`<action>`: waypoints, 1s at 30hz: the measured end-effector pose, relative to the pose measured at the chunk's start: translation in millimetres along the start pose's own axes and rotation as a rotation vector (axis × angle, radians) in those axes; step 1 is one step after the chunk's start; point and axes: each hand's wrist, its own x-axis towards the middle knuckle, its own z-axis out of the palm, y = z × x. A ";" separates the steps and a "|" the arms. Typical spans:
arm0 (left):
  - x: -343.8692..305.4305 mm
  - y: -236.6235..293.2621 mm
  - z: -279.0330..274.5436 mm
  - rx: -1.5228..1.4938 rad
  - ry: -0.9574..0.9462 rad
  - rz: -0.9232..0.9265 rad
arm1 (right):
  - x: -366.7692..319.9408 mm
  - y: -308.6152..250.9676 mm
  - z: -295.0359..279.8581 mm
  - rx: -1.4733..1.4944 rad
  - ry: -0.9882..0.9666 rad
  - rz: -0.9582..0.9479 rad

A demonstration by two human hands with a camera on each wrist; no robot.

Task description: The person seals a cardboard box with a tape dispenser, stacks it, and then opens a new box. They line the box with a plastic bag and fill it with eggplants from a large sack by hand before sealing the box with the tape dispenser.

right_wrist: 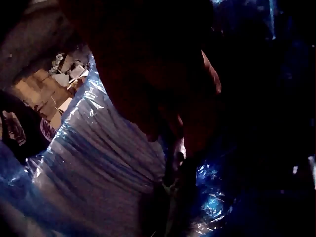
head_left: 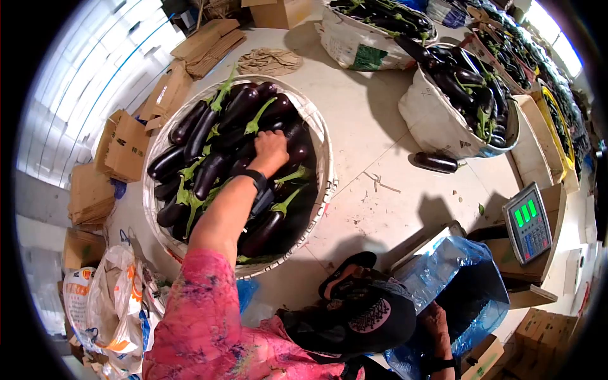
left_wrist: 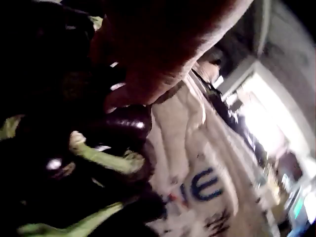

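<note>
Among the dark purple eggplants (head_left: 237,107) in the large round white-lined basket (head_left: 325,136), my left hand (head_left: 271,152) reaches down with its knuckles bent. In the left wrist view this hand (left_wrist: 153,54) is over the pile, its thumb beside a glossy eggplant (left_wrist: 129,121); its other fingertips are lost in shadow, so any hold is unclear. Down at the lower right, my right hand (head_left: 436,320) is inside a box lined with a blue plastic bag (head_left: 443,259). The right wrist view shows that hand (right_wrist: 163,98) very dark beside the blue plastic (right_wrist: 94,148); what its fingers hold cannot be made out.
More eggplants fill a white sack basket (head_left: 427,111) and another (head_left: 342,44) behind it. One eggplant (head_left: 436,163) lies on the floor. A scale display (head_left: 527,221) stands at the right. Flattened cardboard (head_left: 206,47) and plastic sacks (head_left: 117,297) are at the left.
</note>
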 end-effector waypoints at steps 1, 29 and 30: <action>3.4 -12.2 -1.0 -0.096 -0.022 0.031 | -9.3 -20.7 -5.9 0.083 -0.001 0.022; -208.9 251.5 -278.4 -1.307 -0.943 1.233 | -107.0 -249.2 -154.0 1.059 0.388 0.018; -201.9 248.2 -267.1 -1.372 -1.058 1.094 | -115.2 -239.0 -150.8 0.995 0.410 0.088</action>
